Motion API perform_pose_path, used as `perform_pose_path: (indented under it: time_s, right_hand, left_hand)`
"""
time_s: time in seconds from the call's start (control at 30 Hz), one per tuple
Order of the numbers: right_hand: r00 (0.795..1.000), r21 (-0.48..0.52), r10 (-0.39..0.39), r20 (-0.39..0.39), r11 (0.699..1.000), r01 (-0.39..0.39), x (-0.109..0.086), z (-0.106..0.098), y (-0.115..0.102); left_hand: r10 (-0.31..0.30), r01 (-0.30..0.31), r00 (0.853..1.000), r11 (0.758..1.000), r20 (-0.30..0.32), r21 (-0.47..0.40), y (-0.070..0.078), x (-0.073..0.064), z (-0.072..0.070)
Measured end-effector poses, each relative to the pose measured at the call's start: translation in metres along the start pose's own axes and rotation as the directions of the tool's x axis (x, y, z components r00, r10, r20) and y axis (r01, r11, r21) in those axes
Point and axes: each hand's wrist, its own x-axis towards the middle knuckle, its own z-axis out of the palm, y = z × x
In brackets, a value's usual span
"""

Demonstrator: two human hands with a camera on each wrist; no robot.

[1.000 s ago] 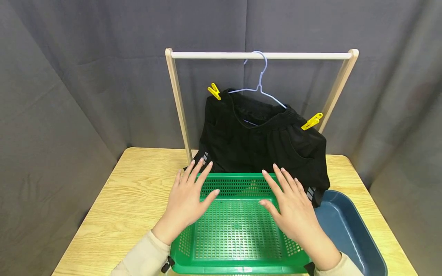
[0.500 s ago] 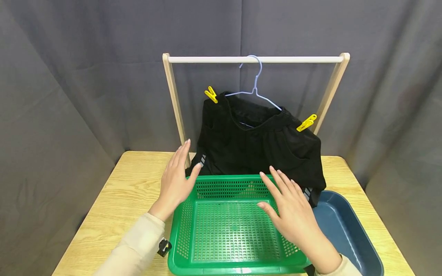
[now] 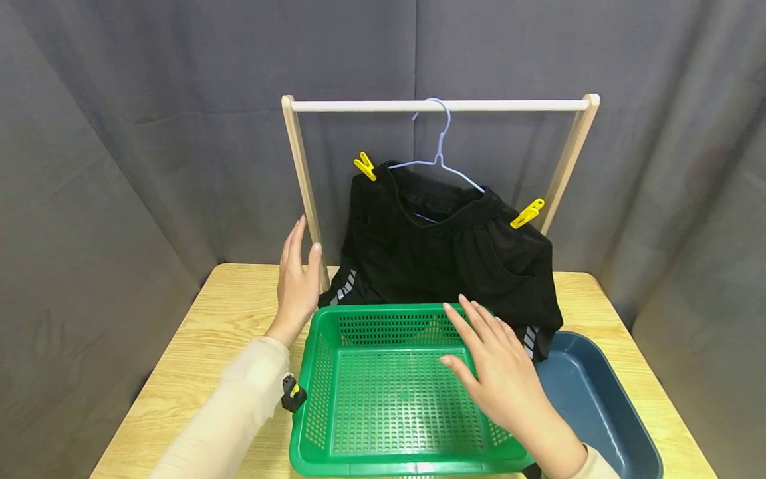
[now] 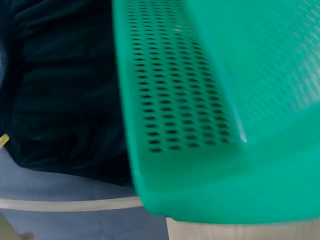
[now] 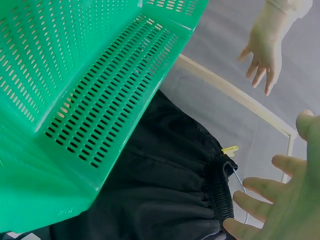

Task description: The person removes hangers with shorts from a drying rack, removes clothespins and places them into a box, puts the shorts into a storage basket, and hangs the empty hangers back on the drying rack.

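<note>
Right hand: fingers extended and spread, thumb apart, nothing held, poised over the right part of the green perforated plastic basket. Left hand: fingers extended and close together, thumb apart, nothing held, raised beside the pale wooden left post of the rack; contact with the post cannot be confirmed from the head view, though the right wrist view suggests a gap.

The basket lies below and to the left of the right hand; from the left hand it lies to the right and towards the person. Its long axis runs crosswise, roughly parallel to the white rail. The right hand is judged the nearer to it.

Black fabric shorts, on a pale blue wire hanger, hang beyond the right hand and to the right of the left hand. Their waistband slopes down towards the right hand's side. A dark blue rectangular plastic tray sits to the right of the right hand, partly hidden by its forearm
</note>
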Motion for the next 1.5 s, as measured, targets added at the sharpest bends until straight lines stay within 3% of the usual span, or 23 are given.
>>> perform_pose_path:
  time_s: [0.13, 0.2, 0.33, 0.5, 0.67, 0.97, 1.17, 1.5]
  right_hand:
    - [1.000, -0.001, -0.005, -0.012, 1.000, 0.005, 0.001, -0.001, 0.000]
    - [1.000, -0.001, -0.005, -0.016, 1.000, 0.005, 0.000, -0.002, 0.001]
    - [1.000, 0.000, -0.003, -0.018, 1.000, 0.003, -0.001, -0.003, 0.001]
    - [1.000, -0.007, -0.003, -0.020, 1.000, 0.003, -0.003, -0.005, 0.002]
    - [0.999, -0.003, -0.002, -0.036, 1.000, 0.002, -0.004, -0.009, 0.004]
    - [0.990, 0.025, -0.043, -0.131, 0.999, 0.047, 0.006, -0.012, 0.009]
    - [0.969, 0.032, -0.084, -0.231, 0.995, 0.094, 0.018, -0.018, 0.017]
    - [0.954, 0.044, -0.018, -0.299, 0.998, 0.033, 0.037, -0.044, 0.038]
  left_hand:
    - [-0.099, 0.094, 0.995, 0.978, -0.016, -0.184, 0.003, 0.021, 0.000]
    - [-0.131, 0.126, 0.991, 0.964, -0.008, -0.233, 0.003, 0.031, 0.000]
    - [-0.165, 0.167, 0.986, 0.943, 0.028, -0.289, 0.001, 0.049, 0.000]
    - [-0.164, 0.184, 0.983, 0.913, 0.085, -0.364, -0.004, 0.065, 0.001]
    - [-0.179, 0.203, 0.979, 0.907, 0.100, -0.369, -0.005, 0.071, 0.005]
    - [-0.184, 0.166, 0.983, 0.922, -0.020, -0.351, -0.013, 0.078, 0.018]
    - [-0.182, 0.175, 0.983, 0.926, 0.012, -0.335, -0.019, 0.079, 0.018]
    - [-0.174, 0.185, 0.983, 0.918, 0.065, -0.351, -0.018, 0.084, 0.017]
